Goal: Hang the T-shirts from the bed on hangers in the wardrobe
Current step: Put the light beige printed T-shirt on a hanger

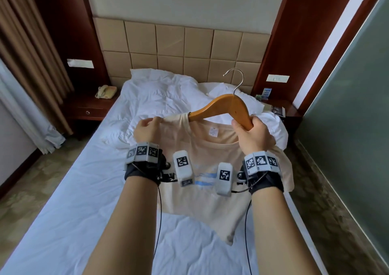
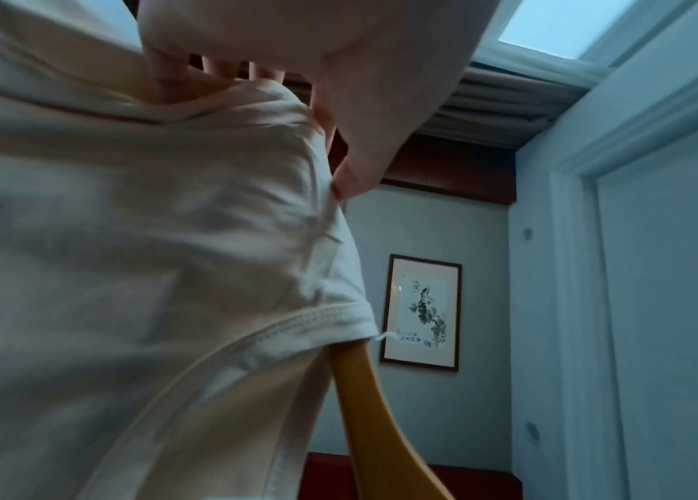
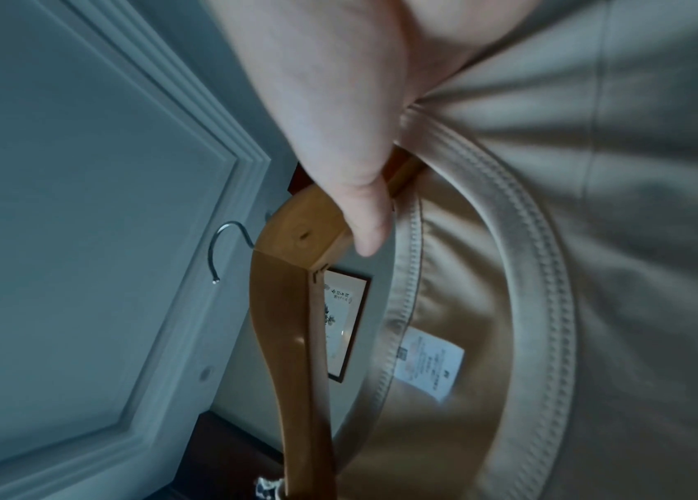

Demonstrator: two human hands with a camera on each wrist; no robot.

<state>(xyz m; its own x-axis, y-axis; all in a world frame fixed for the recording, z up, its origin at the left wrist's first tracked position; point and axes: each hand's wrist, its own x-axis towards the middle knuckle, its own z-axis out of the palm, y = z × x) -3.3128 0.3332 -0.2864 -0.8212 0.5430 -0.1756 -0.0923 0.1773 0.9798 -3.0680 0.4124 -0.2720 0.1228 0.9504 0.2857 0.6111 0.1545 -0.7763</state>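
Above bed (image 1: 84, 190), half-hangered beige T-shirt (image 1: 206, 169)

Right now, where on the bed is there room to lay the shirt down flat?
The bare sheet near the foot, left of the left hand, is free. The head end is crowded with the rumpled duvet. The T-shirt hangs over the bed's right half, with the hanger in the right hand.

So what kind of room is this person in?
Most likely a hotel bedroom: a bed with white sheets against a padded headboard, a corded telephone on the nightstand, and a framed picture on the wall.
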